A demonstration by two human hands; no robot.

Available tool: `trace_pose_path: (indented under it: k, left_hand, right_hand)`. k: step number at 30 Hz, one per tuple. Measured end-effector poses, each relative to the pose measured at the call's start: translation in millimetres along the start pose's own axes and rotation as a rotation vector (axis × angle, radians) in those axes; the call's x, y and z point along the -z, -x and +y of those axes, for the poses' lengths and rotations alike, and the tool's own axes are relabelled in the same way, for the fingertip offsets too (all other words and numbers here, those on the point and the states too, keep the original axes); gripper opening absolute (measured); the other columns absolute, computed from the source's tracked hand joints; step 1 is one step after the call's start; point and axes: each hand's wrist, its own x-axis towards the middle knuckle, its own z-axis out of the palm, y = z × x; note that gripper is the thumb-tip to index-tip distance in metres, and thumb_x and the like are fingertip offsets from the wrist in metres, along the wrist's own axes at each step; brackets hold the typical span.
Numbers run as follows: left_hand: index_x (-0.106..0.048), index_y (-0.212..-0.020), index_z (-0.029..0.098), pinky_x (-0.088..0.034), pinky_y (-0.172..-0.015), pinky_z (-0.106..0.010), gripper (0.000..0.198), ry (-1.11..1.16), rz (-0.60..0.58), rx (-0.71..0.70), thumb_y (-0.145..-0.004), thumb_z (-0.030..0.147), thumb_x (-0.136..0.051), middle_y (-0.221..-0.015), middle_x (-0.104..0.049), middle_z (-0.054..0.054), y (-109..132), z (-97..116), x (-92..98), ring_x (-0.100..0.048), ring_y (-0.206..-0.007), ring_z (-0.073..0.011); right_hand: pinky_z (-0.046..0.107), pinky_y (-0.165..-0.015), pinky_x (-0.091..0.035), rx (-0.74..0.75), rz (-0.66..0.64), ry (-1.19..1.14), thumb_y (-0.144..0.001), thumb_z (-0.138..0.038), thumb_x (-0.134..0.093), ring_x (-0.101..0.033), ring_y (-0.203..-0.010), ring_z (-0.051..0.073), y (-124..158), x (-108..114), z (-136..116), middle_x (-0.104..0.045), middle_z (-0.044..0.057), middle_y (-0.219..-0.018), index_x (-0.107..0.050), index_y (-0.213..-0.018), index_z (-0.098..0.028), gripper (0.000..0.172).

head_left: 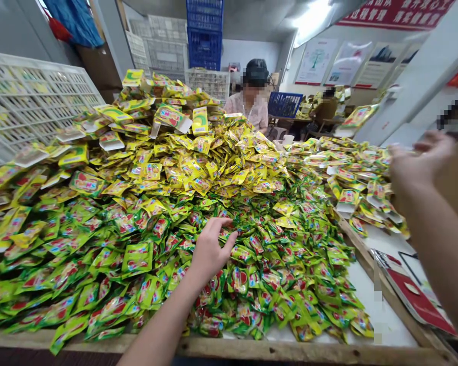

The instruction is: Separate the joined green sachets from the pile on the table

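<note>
My left hand [216, 243] is over a broad heap of small green packets [137, 256] with a red fruit print. Its thumb and fingers are apart, and I see nothing held between them. At the right, my right hand [420, 155] is raised, somewhat blurred, its fingers loosely spread with nothing visible in them. A small yellow-green box [356, 120] hangs in the air to the left of that hand, apart from it. Below it lies a pile of similar boxes [347, 198], some with open flaps. Yellow packets [213, 162] are heaped behind the green ones.
A wooden strip [381, 282] divides the white tabletop, and another edges its front [270, 351]. A red-and-white printed sheet [416, 290] lies at right. More boxes [171, 117] top the heap at back left, beside a white crate [38, 96]. A person [252, 96] sits across.
</note>
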Motion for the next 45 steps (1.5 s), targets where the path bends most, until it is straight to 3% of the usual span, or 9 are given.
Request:
trace_pose_path:
  k: [5, 9, 13, 19, 25, 32, 36, 41, 45]
  left_hand:
    - [-0.057, -0.098, 0.018, -0.051, -0.074, -0.029, 0.015, -0.006, 0.016, -0.056, -0.085, 0.025, -0.055, -0.093, -0.062, -0.004, 1, -1, -3.5, -0.061, -0.081, -0.0156]
    - [-0.057, -0.096, 0.018, -0.050, -0.068, -0.026, 0.012, 0.002, 0.147, -0.072, -0.086, 0.022, -0.053, -0.086, -0.062, -0.003, -2, -7, -0.1, -0.060, -0.072, -0.0134]
    - [-0.055, -0.103, 0.016, -0.051, -0.075, -0.030, 0.017, -0.114, 0.317, -0.034, -0.088, 0.019, -0.048, -0.091, -0.062, -0.006, -10, -23, 6.3, -0.061, -0.081, -0.0159]
    - [-0.045, -0.130, 0.021, -0.048, -0.084, -0.040, 0.045, -0.486, -0.020, -0.064, -0.086, 0.017, -0.049, -0.132, -0.052, -0.012, -24, -32, -5.3, -0.055, -0.106, -0.0259]
    - [-0.066, -0.097, 0.023, -0.046, -0.076, -0.040, 0.020, -0.581, -0.153, -0.041, -0.079, 0.017, -0.059, -0.101, -0.065, -0.008, -25, -25, -4.0, -0.056, -0.092, -0.0271]
    - [-0.055, -0.077, 0.019, -0.040, -0.056, -0.023, 0.015, 0.281, 0.076, 0.221, -0.081, 0.033, -0.059, -0.061, -0.049, 0.004, -12, -6, 10.1, -0.048, -0.059, -0.0119]
    - [-0.044, -0.071, 0.020, -0.035, -0.049, -0.018, 0.036, 0.727, -0.026, 0.402, -0.070, 0.049, -0.066, -0.058, -0.038, 0.008, -6, 15, -3.9, -0.039, -0.051, -0.0071]
    - [-0.032, -0.065, 0.022, -0.029, -0.042, -0.016, 0.046, 0.747, -0.023, 0.499, -0.068, 0.050, -0.067, -0.052, -0.025, 0.011, 7, 19, -18.0, -0.026, -0.044, -0.0046]
    - [-0.033, -0.069, 0.022, -0.031, -0.041, -0.018, 0.036, 0.659, -0.188, 0.446, -0.077, 0.046, -0.059, -0.051, -0.029, 0.011, 11, 15, -7.5, -0.031, -0.042, -0.0064]
  right_hand:
    - [0.037, -0.079, -0.049, 0.056, -0.241, -0.056, -0.071, -0.018, -0.065, -0.067, -0.083, 0.025, 72, -64, -37, -0.073, 0.009, -0.083, -0.070, -0.076, -0.018, 0.008]
    - [0.037, -0.084, -0.048, 0.273, -0.380, -0.055, -0.080, -0.021, -0.054, -0.066, -0.089, 0.024, 94, -103, -73, -0.074, 0.006, -0.090, -0.071, -0.082, -0.021, 0.018]
    - [0.034, -0.083, -0.047, 0.217, -0.422, -0.010, -0.084, -0.023, -0.047, -0.065, -0.091, 0.023, 82, -115, -77, -0.072, 0.009, -0.099, -0.070, -0.096, -0.018, 0.026]
    - [0.034, -0.069, -0.050, 0.035, -0.692, 0.178, -0.066, -0.020, -0.067, -0.067, -0.074, 0.027, 97, -125, -27, -0.073, 0.010, -0.073, -0.069, -0.069, -0.018, 0.005]
    - [0.041, -0.081, -0.046, -0.121, -0.752, 0.143, -0.069, -0.014, -0.065, -0.066, -0.087, 0.027, 119, -127, -15, -0.071, 0.013, -0.077, -0.062, -0.068, -0.015, 0.004]
    - [0.034, -0.068, -0.051, -0.249, -0.725, -0.348, -0.078, -0.036, -0.056, -0.067, -0.074, 0.023, 136, -93, -60, -0.070, 0.007, -0.072, -0.059, -0.065, -0.019, 0.022]
    - [0.031, -0.062, -0.054, -0.315, -0.747, -0.674, -0.078, -0.058, -0.050, -0.067, -0.069, 0.018, 193, -89, -103, -0.071, 0.004, -0.076, -0.063, -0.083, -0.019, 0.041]
    - [0.031, -0.062, -0.056, -0.590, -0.708, -1.124, -0.072, -0.062, -0.060, -0.067, -0.072, 0.019, 233, -88, -134, -0.072, 0.003, -0.076, -0.065, -0.077, -0.020, 0.043]
    - [0.033, -0.073, -0.055, -0.572, -0.743, -1.125, -0.060, -0.048, -0.078, -0.068, -0.076, 0.020, 234, -83, -129, -0.073, 0.002, -0.076, -0.068, -0.080, -0.018, 0.037]
